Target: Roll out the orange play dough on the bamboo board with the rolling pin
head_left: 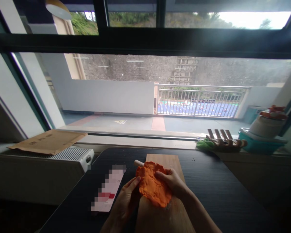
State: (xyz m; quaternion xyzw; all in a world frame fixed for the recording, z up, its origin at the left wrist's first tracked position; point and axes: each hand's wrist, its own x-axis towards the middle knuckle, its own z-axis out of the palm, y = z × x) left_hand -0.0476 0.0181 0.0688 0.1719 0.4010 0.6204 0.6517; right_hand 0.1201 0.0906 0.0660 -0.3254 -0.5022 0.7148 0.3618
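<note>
A flattened, uneven sheet of orange dough (154, 186) is held up above a wooden board (163, 218). My left hand (128, 195) grips its left edge, thumb on the upper face. On the other side my right hand (173, 182) pinches the upper right part, its thumb pressed on the surface. The fingers beneath the sheet are hidden. Behind the dough, the end of a pale wooden rod (138, 163) sticks out to the left; the rest of it is covered.
On the dark table (208, 187), a pink, partly pixelated flat object (111, 187) lies left of the board. A brown envelope (48, 141) rests on the radiator. Green cloth (205, 144), a wooden rack (224, 138) and a teal box (259, 142) line the right sill.
</note>
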